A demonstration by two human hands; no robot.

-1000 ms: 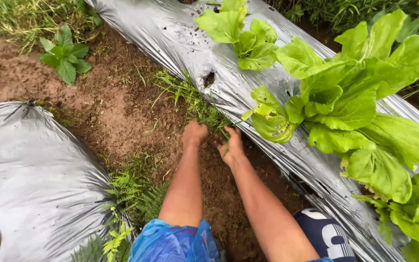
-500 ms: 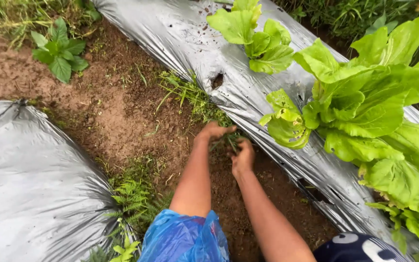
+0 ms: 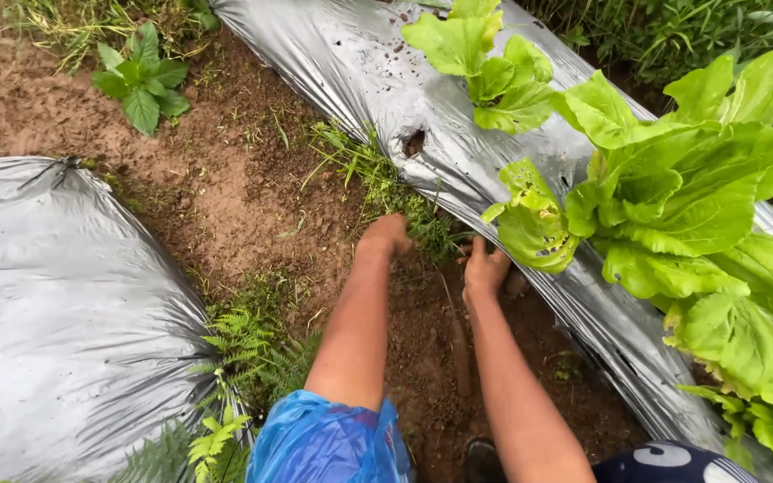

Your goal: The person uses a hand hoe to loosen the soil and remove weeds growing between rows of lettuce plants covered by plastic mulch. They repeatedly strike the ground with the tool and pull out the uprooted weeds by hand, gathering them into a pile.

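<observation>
Near the middle of the frame, the left hand (image 3: 386, 234) is curled shut in a strip of grassy weeds (image 3: 385, 188) that grows along the lower edge of the silver plastic mulch sheet (image 3: 351, 67). The right hand (image 3: 485, 266) is just beside it to the right, fingers bent down into the brown soil (image 3: 225, 179) at the sheet's edge; whether it grips anything cannot be told. Leafy green lettuce plants (image 3: 664, 188) fill the right side. A second silver sheet (image 3: 55, 304) covers the lower left, with ferns (image 3: 243, 353) beside it.
</observation>
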